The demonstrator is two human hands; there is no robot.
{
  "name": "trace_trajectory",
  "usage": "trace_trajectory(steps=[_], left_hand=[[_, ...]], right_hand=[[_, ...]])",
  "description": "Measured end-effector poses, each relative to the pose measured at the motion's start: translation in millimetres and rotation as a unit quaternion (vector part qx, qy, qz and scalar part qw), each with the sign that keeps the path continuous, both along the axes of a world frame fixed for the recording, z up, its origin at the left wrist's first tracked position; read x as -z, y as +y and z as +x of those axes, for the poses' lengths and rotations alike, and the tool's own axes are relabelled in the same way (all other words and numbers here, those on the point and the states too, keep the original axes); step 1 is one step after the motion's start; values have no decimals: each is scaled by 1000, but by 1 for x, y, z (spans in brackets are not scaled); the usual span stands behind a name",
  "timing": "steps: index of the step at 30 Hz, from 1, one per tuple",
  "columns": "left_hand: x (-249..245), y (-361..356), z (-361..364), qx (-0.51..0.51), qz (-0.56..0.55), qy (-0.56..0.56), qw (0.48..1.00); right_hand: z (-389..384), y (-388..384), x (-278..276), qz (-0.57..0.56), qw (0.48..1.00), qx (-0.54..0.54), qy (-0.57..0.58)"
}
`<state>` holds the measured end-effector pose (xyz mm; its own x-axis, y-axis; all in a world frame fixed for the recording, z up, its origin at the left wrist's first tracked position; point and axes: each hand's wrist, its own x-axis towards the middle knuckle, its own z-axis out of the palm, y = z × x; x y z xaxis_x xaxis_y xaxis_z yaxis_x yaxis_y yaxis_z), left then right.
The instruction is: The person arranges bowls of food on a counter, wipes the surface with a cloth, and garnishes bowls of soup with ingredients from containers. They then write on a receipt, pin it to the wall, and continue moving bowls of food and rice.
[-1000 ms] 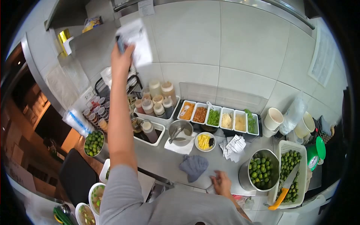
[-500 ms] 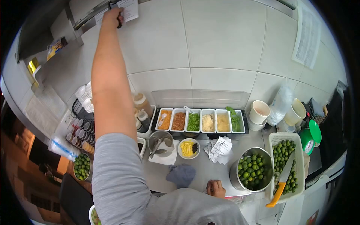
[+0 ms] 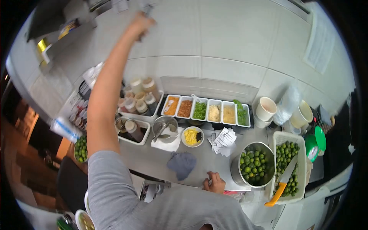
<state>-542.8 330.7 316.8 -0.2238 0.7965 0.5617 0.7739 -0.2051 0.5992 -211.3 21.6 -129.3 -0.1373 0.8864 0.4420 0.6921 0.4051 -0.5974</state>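
Note:
My left hand (image 3: pixel 141 25) is raised high in front of the tiled wall, closed around a blurred dark object that looks like black-handled scissors (image 3: pixel 148 8). Low at the counter's front edge, my right hand (image 3: pixel 215 183) has its fingers curled; what they hold, if anything, is hidden. A crumpled grey-blue cloth (image 3: pixel 181 165) lies to its left. Right of that hand stands a steel pot (image 3: pixel 234 173) full of small green limes. Printed paper slips (image 3: pixel 224 139) are piled on the counter beyond it.
White tubs of toppings (image 3: pixel 199 111) line the back. A bowl (image 3: pixel 192 137) with yellow pieces and a steel container (image 3: pixel 165 129) stand before them. Squeeze bottles (image 3: pixel 140 100) are at left. An orange-handled knife (image 3: pixel 283 183) rests across a basket (image 3: pixel 305 168) of limes.
My left hand has moved right and down, away from the rail and the papers there, still gripping the dark object. The view has shifted, uncovering the bottles. My right hand stays at the counter edge.

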Motion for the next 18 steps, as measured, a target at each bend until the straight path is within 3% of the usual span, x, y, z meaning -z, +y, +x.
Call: trace_trajectory(steps=[3,5,7,8,12,13,15,16,18], left_hand=[[74,-69,15,83,-243,128,958],[118,-138,20,118,-334,179,918],[177,-194,-12,156,-276,277,907],[188,-232,-21,162,-298,227,913],[208,-374,-68,-55,-379,190,904],[212,-411,-85,-106,-392,186,895],[228,-485,-125,-176,-354,119,911],[228,-524,-131,-242,-321,136,906],[212,-591,-139,-324,-359,-29,875]], right_hand=[[-1,-2,2,14,1000,4,-3],[1,-2,5,32,999,-11,6],[5,-1,5,44,999,-26,12],[7,-1,5,47,998,-34,13],[13,5,14,56,993,-88,56],[11,7,22,22,985,-107,137],[17,9,25,-17,991,-84,105],[17,8,27,-39,982,-95,159],[19,11,33,-19,983,-102,155]])
